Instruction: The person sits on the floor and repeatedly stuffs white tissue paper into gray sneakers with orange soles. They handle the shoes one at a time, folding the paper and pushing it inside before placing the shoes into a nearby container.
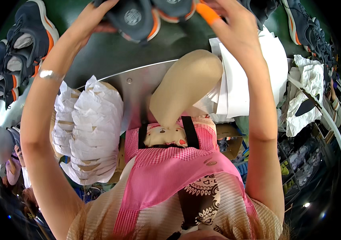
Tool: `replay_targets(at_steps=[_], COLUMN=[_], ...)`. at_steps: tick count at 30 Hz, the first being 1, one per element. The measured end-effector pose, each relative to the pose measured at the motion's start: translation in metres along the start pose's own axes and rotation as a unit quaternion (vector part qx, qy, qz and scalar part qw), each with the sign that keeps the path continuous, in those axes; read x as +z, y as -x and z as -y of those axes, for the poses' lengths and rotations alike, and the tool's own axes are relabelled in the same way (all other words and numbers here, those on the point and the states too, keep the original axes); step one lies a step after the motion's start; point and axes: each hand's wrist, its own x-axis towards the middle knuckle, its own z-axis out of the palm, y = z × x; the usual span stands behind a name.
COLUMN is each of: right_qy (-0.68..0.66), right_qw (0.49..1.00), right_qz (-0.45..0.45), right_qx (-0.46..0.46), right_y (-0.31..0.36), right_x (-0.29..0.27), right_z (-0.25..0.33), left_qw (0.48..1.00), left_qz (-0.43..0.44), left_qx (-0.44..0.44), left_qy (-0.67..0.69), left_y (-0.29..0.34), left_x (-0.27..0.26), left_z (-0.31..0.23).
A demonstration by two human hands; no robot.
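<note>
Past the tan foot shape (188, 86), the left hand (90, 20) and right hand (232, 18) are at two dark shoes (132, 18) (I can't tell if the fingers clamp); a loose grip could drop one.

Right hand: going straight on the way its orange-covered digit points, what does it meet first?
Probably the nearer dark grey shoe, orange-edged, just left of the right hand; depth is unclear, so they may already touch.
</note>
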Motion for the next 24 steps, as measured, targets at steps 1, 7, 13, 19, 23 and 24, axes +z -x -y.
replay_targets(at_steps=[1,7,13,19,23,24], right_qy=[0.002,0.122,-0.066,-0.008,0.083,0.089], right_qw=[0.999,0.954,0.954,0.97,0.991,0.992], right_qz=[-0.003,0.115,0.138,0.154,0.077,0.068], right_qx=[0.037,0.25,0.259,0.187,0.067,0.053], right_y=[0.027,0.135,0.133,0.121,0.135,0.137], right_x=[0.014,0.012,0.035,0.033,0.05,0.056], right_z=[-0.018,-0.014,-0.028,-0.02,-0.01,-0.003], left_qw=[1.0,0.99,0.985,0.956,0.952,0.946], left_qz=[0.003,0.082,0.131,-0.157,-0.279,-0.307], left_qx=[0.02,-0.082,-0.095,0.122,0.042,0.034], left_qy=[0.01,0.084,-0.056,-0.216,-0.117,-0.1], left_y=[-0.005,0.065,0.153,0.287,0.392,0.409], left_x=[0.007,0.057,0.1,0.011,-0.013,-0.006], left_z=[-0.006,-0.019,0.006,0.003,0.06,0.079])
